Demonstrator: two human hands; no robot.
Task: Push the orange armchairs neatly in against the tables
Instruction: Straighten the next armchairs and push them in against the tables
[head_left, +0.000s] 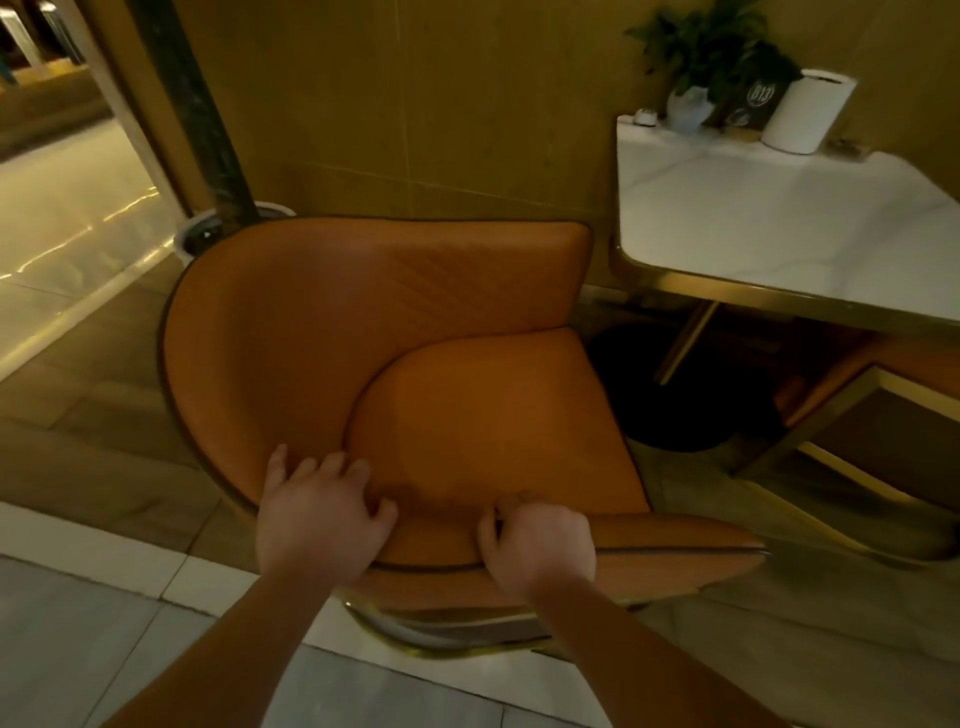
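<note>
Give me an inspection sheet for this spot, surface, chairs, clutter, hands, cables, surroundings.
Surface: white marble-look table with gold edge, mostly bare.
Job's things: orange armchair stands clear of the table, open front facing it; second orange chair sits partly under the table.
Clutter: potted plant, dark number sign and white roll at the table's wall end.
Grips: left hand and right hand both on the armchair's near arm.
Cables: nothing seen.
Surroundings: yellow wall, dark round table base, tiled floor.
</note>
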